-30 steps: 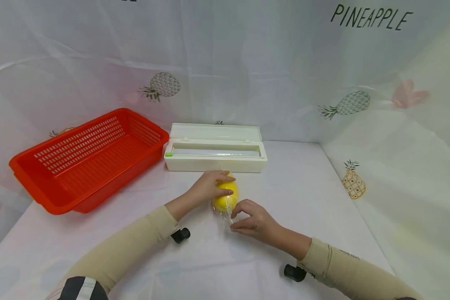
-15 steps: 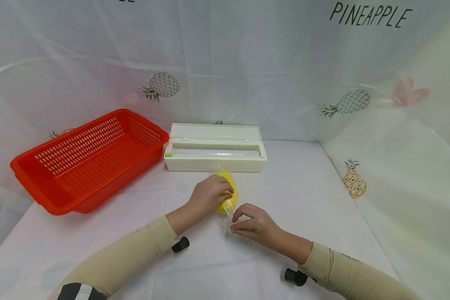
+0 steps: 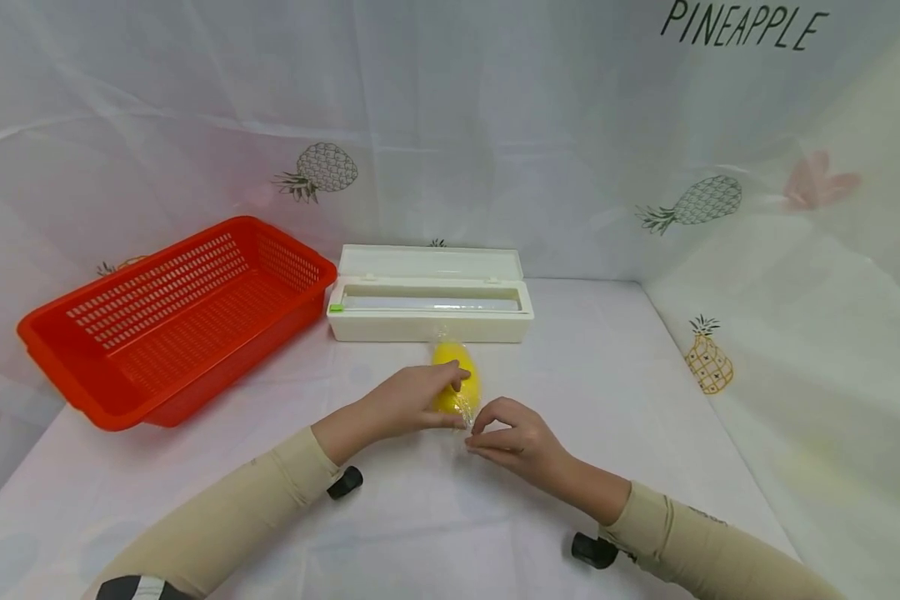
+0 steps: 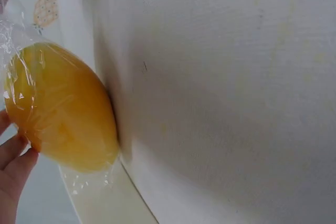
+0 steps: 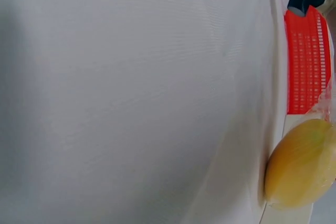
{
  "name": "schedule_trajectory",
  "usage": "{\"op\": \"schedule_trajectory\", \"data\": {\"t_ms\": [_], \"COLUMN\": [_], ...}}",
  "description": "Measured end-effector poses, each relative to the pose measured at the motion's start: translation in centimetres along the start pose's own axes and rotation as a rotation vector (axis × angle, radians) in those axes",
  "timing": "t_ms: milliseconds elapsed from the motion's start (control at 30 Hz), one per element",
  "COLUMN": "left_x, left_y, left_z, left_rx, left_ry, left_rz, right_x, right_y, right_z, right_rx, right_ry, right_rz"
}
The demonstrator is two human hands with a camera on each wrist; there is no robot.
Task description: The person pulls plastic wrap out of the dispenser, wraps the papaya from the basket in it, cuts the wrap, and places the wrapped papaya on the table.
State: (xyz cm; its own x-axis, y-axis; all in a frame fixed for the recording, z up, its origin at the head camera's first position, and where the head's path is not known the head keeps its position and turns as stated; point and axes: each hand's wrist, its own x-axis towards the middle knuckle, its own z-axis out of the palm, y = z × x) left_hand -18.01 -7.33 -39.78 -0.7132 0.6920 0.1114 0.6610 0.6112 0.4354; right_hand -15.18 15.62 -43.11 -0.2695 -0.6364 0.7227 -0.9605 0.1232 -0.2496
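A yellow mango [image 3: 457,358] wrapped in clear cling film lies on the white cloth, long side pointing away from me. My left hand [image 3: 405,402] reaches over it from the left, fingers bent on its top and thumb along its near end. In the left wrist view, fingertips [image 4: 21,156] press the side of the wrapped mango [image 4: 65,111]. My right hand [image 3: 521,440] pinches the gathered near end of the film between thumb and forefinger. A loose tuft of cling film [image 3: 442,335] sticks out at the far end. The right wrist view shows the mango [image 5: 302,166] but little of the hand.
Behind the mango stands a white cling film dispenser [image 3: 431,327], its lid raised and a roll inside. A red plastic basket [image 3: 247,367] is at the left. Cloth printed with pineapples hangs at the back and right.
My left hand let the mango turn under its fingers, then drew back toward me, its thumb now at the near end. The right hand keeps its pinch on the film, almost still.
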Motion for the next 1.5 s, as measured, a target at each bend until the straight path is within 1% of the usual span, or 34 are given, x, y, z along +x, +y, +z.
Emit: {"op": "schedule_trajectory", "data": {"t_ms": [100,200,367,467,567,667,800,900,1033,1100,1167,1367,1433,1500], "left_x": [-0.1,-0.2,-0.3,-0.2,0.0,0.2,0.3,0.4,0.3,0.3,0.4,0.7,0.7,0.6], "left_y": [0.0,0.1,0.0,0.0,0.1,0.1,-0.1,-0.3,-0.4,-0.3,-0.2,-0.1,-0.1,-0.1], "left_z": [0.0,0.2,0.7,1.0,1.2,1.2,1.1,1.0,1.1,1.1,1.2,1.8,1.9,2.0], "left_rx": [-0.039,-0.073,-0.100,-0.085,-0.089,-0.107,-0.149,-0.157,-0.121,-0.103,-0.083,-0.024,-0.020,-0.026], "left_ry": [-0.015,0.003,0.085,0.129,0.136,0.108,0.065,0.070,0.117,0.144,0.174,0.277,0.298,0.304], "left_rz": [0.063,0.145,0.290,0.341,0.341,0.308,0.244,0.221,0.224,0.222,0.220,0.232,0.225,0.211], "right_x": [0.1,0.1,-0.1,0.0,0.0,0.0,0.0,0.2,0.5,0.5,0.5,0.9,1.1,1.3], "right_y": [0.1,0.2,0.2,0.1,0.0,0.1,0.4,0.8,1.2,1.3,1.5,1.9,2.1,2.3], "right_z": [-0.1,-0.2,-0.1,-0.1,0.0,-0.1,-0.7,-1.3,-1.7,-1.7,-1.5,-1.1,-1.0,-1.0], "right_rx": [0.037,0.062,0.099,0.113,0.109,0.108,0.082,0.021,-0.099,-0.145,-0.176,-0.206,-0.216,-0.218], "right_ry": [0.035,0.057,0.084,0.108,0.122,0.110,0.061,0.016,-0.038,-0.057,-0.069,-0.063,-0.053,-0.047], "right_rz": [0.036,0.093,0.162,0.212,0.247,0.265,0.252,0.217,0.186,0.198,0.228,0.309,0.326,0.357]}}
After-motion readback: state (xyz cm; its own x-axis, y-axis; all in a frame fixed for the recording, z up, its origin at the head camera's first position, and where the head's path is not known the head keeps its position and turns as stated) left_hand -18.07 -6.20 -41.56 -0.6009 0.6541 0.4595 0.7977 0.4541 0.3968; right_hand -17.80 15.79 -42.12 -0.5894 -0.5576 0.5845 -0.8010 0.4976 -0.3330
